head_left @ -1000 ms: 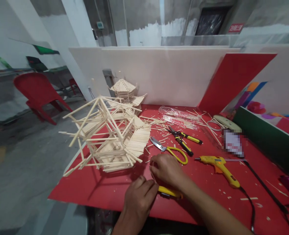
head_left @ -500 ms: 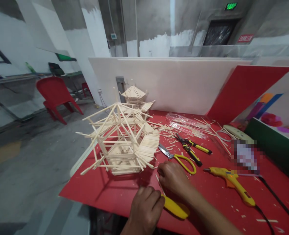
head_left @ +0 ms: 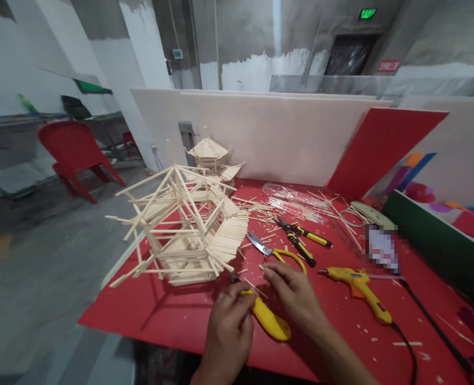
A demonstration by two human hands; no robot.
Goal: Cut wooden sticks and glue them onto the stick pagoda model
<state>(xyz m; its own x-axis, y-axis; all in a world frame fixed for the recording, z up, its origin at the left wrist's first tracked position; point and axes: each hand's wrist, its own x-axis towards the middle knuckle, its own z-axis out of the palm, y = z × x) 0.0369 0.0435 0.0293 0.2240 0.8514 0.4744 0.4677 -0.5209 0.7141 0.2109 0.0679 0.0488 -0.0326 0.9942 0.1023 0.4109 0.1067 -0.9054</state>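
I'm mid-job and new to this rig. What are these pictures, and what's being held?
There's no machine here: these are a person's bare hands, seen from one head-worn camera looking forward and down. The left hand holds a yellow utility knife; the right hand seems to pinch a small stick piece, though it's too tiny to be sure. On the red tabletop stands a wooden-stick pavilion model, with a pagoda model behind it. To the right lie yellow-handled scissors, black-and-yellow pliers, a yellow hot glue gun and loose sticks.

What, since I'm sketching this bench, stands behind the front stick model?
A roofed stick model, before a white board; the front stick model hides much below its roof.
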